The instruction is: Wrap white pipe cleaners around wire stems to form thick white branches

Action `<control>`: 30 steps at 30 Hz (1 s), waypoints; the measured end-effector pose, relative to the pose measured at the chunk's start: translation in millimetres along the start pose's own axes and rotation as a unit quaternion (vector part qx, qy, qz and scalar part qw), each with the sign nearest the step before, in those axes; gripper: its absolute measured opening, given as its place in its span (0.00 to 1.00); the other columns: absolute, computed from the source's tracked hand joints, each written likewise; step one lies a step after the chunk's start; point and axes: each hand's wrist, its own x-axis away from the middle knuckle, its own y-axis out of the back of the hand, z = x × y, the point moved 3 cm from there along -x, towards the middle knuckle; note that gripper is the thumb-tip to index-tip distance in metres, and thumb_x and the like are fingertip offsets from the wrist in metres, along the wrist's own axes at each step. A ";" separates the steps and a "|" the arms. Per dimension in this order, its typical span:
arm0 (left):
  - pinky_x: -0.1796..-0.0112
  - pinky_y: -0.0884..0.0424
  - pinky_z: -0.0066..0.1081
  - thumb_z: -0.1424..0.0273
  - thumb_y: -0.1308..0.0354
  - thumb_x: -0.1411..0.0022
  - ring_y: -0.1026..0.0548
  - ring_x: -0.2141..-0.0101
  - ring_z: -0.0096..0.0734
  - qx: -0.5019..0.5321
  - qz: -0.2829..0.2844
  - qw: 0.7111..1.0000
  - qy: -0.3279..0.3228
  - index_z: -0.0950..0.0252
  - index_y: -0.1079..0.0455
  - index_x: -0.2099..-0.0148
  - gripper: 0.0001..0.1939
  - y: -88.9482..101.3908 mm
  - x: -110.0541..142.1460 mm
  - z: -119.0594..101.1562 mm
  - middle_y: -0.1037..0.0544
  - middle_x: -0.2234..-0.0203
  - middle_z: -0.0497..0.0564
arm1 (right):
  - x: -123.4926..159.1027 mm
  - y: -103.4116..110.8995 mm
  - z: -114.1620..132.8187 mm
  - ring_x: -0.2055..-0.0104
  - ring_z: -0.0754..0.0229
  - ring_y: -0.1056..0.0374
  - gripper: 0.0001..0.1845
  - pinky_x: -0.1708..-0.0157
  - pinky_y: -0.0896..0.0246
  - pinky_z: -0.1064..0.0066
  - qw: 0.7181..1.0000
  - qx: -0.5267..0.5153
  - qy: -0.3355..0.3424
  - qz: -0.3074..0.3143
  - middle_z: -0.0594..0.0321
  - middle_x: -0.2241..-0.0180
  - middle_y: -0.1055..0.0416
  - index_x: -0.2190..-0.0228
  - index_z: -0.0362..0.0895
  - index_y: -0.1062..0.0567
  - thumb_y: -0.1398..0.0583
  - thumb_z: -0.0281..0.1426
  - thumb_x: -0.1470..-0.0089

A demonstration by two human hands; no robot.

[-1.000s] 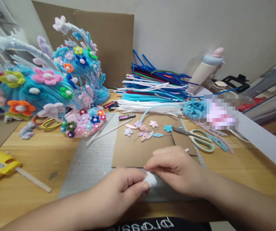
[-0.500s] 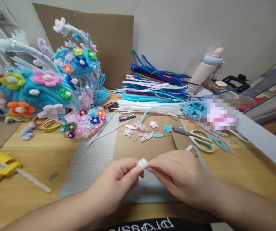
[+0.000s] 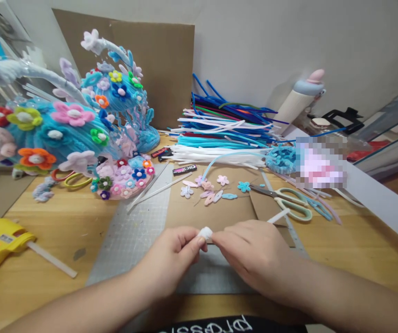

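A small white fuzzy coil, seemingly wound pipe cleaner, sits between my hands above the cutting mat. My left hand pinches it between thumb and fingers. Against its right side, my right hand is closed with the fingertips together. Beyond the right knuckles a white strip sticks out; whether it joins the coil is hidden by the hand. Ahead on the cardboard sheet lie small pipe-cleaner flowers, among them a blue flower, and several leaf shapes.
Scissors lie right of the flowers. Bundled pipe cleaners are stacked behind. At left stand flower-covered blue lamp-like pieces and a yellow glue gun with its stick pointing right. A white cylinder leans at back right.
My right hand has turned slightly at the coil, and more of the white strip shows beyond its knuckles. My left hand keeps its pinch. The whole view has shifted slightly.
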 end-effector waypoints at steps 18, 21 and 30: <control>0.78 0.46 0.23 0.61 0.54 0.36 0.43 0.79 0.21 -0.080 0.263 0.961 -0.023 0.66 0.29 0.67 0.18 -16.6 21.1 -9.3 0.41 0.81 0.42 | -11.4 8.2 -17.8 0.67 0.69 0.31 0.07 0.66 0.42 0.79 0.903 -0.329 -0.027 0.275 0.68 0.71 0.26 0.68 0.43 0.24 0.43 0.25 0.43; 0.80 0.48 0.22 0.58 0.54 0.36 0.45 0.81 0.20 -0.018 0.239 0.971 0.000 0.66 0.31 0.68 0.19 -13.6 20.5 -9.8 0.41 0.83 0.42 | -12.9 8.2 -17.1 0.68 0.67 0.30 0.09 0.68 0.42 0.78 0.911 -0.304 -0.063 0.271 0.68 0.72 0.25 0.69 0.44 0.24 0.43 0.21 0.45; 0.80 0.50 0.23 0.59 0.53 0.38 0.48 0.81 0.21 0.061 0.078 0.995 -0.017 0.66 0.35 0.70 0.16 -1.5 11.3 -7.7 0.45 0.85 0.39 | -8.1 14.2 -8.3 0.75 0.64 0.38 0.09 0.76 0.54 0.71 0.969 -0.137 -0.005 0.206 0.66 0.75 0.31 0.70 0.42 0.29 0.49 0.22 0.46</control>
